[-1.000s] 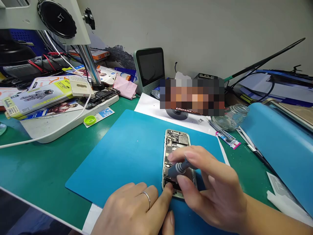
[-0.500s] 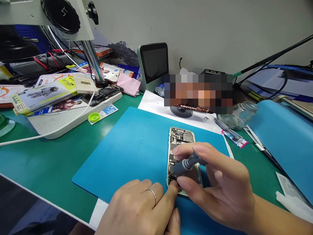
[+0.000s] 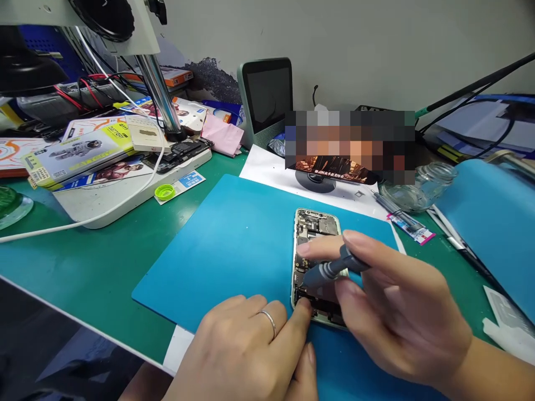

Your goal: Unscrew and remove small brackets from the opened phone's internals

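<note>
An opened smartphone (image 3: pixel 318 220) lies on the blue mat (image 3: pixel 213 245), its inner boards and connectors exposed. My left hand (image 3: pixel 246 348), wearing a ring, rests in front with curled fingers. Its index fingertip presses on the phone's lower left corner. In my right hand (image 3: pixel 401 312) is a small grey screwdriver (image 3: pixel 328 273), tilted, its tip end down at the phone's lower left part. The index finger bears on the screwdriver's end cap, while the thumb sits beside the handle. My fingers hide much of the phone's right side, and the exact tip contact is hard to see.
Battery boxes (image 3: pixel 83 153) and phone parts crowd the white microscope base (image 3: pixel 112 209) at left. Behind the mat stand a smart display (image 3: pixel 267 94) and a glass jar (image 3: pixel 418 186). A packaged tool (image 3: pixel 412 225) and another blue mat (image 3: pixel 497 223) are at right.
The view has shifted slightly, moving the scene a little right and up. My right thumb has moved away from the screwdriver's lower end, and the tool leans more. My left fingertip stays on the phone.
</note>
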A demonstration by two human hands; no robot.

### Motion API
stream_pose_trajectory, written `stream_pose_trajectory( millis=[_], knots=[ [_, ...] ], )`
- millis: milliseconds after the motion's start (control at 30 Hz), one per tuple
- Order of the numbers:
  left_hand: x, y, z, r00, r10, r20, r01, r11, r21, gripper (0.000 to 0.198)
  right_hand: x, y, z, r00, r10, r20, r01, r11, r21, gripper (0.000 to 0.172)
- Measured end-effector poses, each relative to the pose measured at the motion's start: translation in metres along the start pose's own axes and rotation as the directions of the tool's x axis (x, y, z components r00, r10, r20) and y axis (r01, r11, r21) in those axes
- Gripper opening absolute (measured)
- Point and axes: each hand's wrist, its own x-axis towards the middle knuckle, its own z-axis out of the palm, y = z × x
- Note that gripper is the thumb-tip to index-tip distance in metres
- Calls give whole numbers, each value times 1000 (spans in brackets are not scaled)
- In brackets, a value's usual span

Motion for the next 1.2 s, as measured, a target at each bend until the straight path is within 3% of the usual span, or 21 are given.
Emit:
stream_pose_trajectory(
  millis=[400, 767, 900, 1000, 1133, 1200],
  knots=[
    [0, 3, -4, 997, -58, 44, 58, 998, -13, 29, 3, -2, 0, 998, 61, 9, -61, 998, 17, 88],
    [0, 2, -6, 996, -67, 67, 68, 997, -20, 28, 9, -6, 4, 994, 57, -95, -57, 998, 1, 81],
    [-1, 2, -8, 989, -145, 36, 147, 986, -75, 22, 7, -7, 4, 989, 67, -132, -67, 998, 5, 78],
    [-4, -1, -9, 967, -254, 7, 254, 965, -72, 17, 8, -7, 2, 994, 58, -94, -58, 998, 1, 82],
    [-8, -5, -9, 953, -296, 55, 299, 953, -43, 17, 10, -7, -3, 1000, -11, -20, 11, 1000, 12, 89],
    [-9, -6, -8, 950, -300, 87, 304, 952, -42, 17, 10, -8, -6, 999, 19, -46, -19, 1000, 9, 87]
  ],
)
